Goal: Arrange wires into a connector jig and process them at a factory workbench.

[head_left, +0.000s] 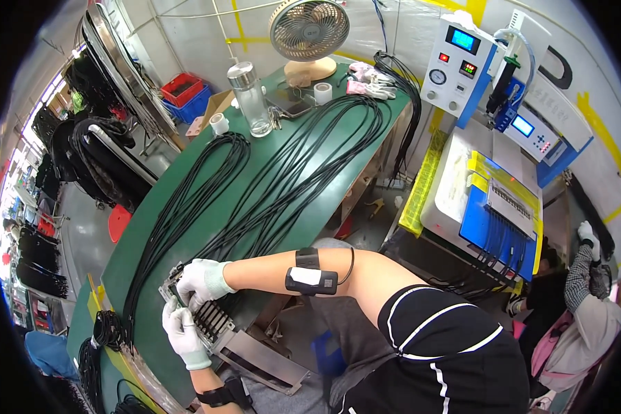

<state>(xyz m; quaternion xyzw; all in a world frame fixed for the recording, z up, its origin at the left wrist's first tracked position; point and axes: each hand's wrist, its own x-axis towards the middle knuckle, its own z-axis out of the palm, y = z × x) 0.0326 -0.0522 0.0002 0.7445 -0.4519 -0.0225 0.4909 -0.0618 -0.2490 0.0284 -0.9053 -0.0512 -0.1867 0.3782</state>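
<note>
Both gloved grips press on the metal clamp [207,321]. Right hand [201,279] curls over cables [255,207] there; left hand [179,330] pinches its near edge.

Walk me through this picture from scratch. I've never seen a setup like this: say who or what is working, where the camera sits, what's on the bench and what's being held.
There is no robot; a person works with two gloved hands. The single picture comes from a fisheye camera on the person's head looking down, so straight edges curve.

The long green-topped workbench carries bundles of thin black cables, a clear water bottle, rolls of white tape and a small beige desk fan.

The right hand in a white glove and the left hand in a white glove both rest on a grey slotted metal fixture where the cable ends meet. Exactly what the fingers pinch is hidden.

To the right stands a white and blue machine.
</note>
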